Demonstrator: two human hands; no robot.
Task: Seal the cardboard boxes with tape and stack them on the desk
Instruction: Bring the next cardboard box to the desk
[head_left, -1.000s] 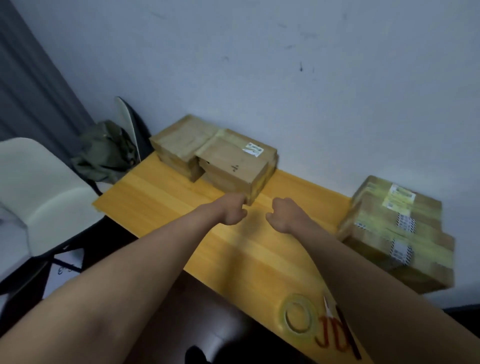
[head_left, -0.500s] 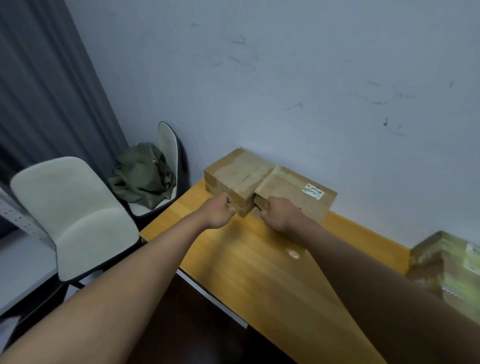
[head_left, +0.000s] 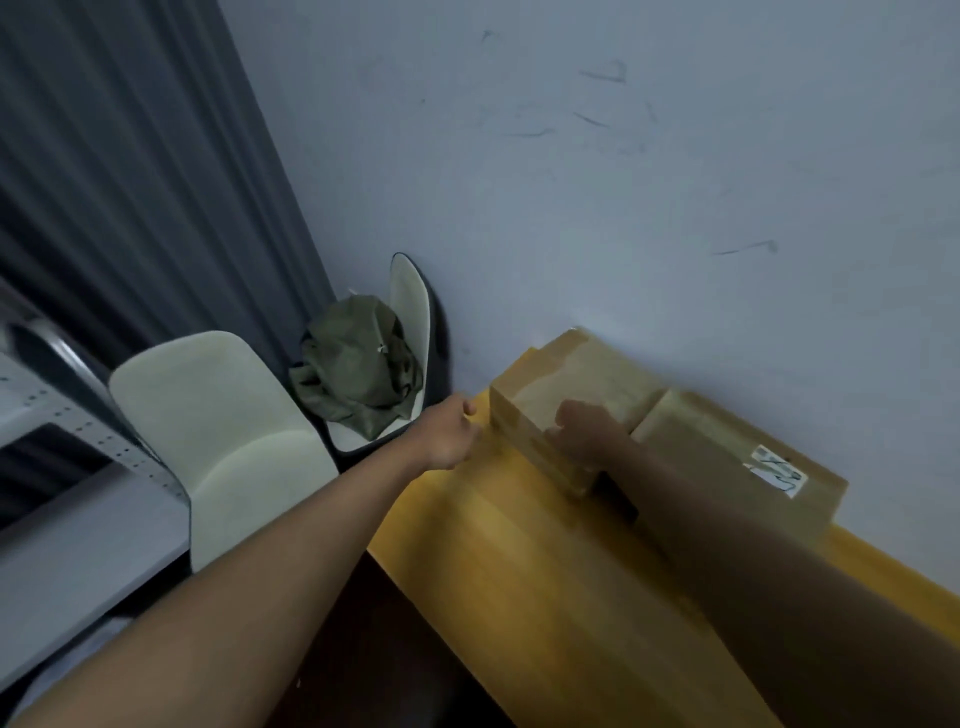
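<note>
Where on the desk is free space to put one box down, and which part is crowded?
The desk is bare in front of the two cardboard stacks, between the left hand and the right forearm. The back corner by the wall is crowded: the left stack, under the right hand, touches the labelled box.

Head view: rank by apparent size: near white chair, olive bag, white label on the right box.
1. Near white chair
2. Olive bag, though it sits farther back, so its true size is unsure
3. White label
</note>
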